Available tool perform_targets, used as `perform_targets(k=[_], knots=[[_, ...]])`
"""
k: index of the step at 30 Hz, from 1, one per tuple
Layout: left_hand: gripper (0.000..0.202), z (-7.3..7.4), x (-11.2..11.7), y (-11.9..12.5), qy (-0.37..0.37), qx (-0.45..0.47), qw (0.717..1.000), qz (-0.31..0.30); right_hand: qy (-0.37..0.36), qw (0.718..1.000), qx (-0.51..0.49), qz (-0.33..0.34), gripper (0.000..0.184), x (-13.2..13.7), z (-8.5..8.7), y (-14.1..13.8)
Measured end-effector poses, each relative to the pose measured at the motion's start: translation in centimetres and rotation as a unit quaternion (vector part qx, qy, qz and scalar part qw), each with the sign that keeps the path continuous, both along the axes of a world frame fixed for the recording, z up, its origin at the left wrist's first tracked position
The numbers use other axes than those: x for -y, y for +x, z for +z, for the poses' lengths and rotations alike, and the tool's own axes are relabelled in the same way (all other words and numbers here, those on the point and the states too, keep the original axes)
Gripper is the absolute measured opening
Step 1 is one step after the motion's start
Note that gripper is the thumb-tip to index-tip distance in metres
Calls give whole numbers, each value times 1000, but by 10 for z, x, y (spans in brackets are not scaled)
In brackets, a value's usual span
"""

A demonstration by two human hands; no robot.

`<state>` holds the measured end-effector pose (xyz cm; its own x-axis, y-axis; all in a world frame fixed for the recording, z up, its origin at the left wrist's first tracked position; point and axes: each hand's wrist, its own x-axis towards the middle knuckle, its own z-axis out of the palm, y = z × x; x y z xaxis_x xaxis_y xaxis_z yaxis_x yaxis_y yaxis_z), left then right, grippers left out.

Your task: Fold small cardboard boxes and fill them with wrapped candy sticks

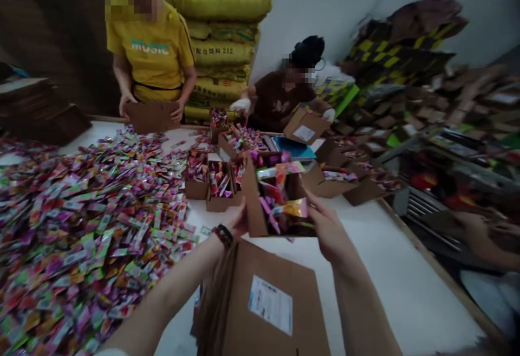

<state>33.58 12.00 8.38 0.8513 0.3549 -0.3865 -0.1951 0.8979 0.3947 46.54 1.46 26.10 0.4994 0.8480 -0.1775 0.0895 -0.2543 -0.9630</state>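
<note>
"What's the whole spread?"

"A long white table (390, 274) runs away from the wearer, with a huge heap of bright foil sachets (93, 226) covering its left side and open cardboard cartons (215, 188) clustered at the far end"

"And the carton in hand?"

"An open cardboard box (252, 199) sits above the table's middle, packed with loose sachets, its open top turned toward the wearer"

"Is the grip right?"

"Yes, hands wide apart on either side: the left hand (235, 220) clasps the left wall, the right hand (325, 231) the right edge. Bracing both sides like that suits a loaded box, and levelling it would protect the sachets at the lip"
</note>
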Motion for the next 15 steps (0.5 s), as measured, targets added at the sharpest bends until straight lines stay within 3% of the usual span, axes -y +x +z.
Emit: perform_targets(k=[2,4,7,11,13,15], knots=[[66,-15,-2,58,-9,-52,998,-20,-23,998,-48,-45,60,0,-26,54],[68,-33,-2,101,-4,-126,991,-31,-42,991,-92,-85,51,-2,-65,95],[73,-63,-4,133,22,-225,973,-36,-49,984,-117,-121,32,-13,-134,130],[62,-92,-15,132,80,-339,935,-71,-20,988,-77,-132,31,-46,-214,145],[47,-95,-23,116,107,-364,917,-122,10,989,-49,-140,34,-75,-239,147],[37,-87,-31,90,131,-366,905,-171,46,989,-21,-138,34,-111,-250,148]])
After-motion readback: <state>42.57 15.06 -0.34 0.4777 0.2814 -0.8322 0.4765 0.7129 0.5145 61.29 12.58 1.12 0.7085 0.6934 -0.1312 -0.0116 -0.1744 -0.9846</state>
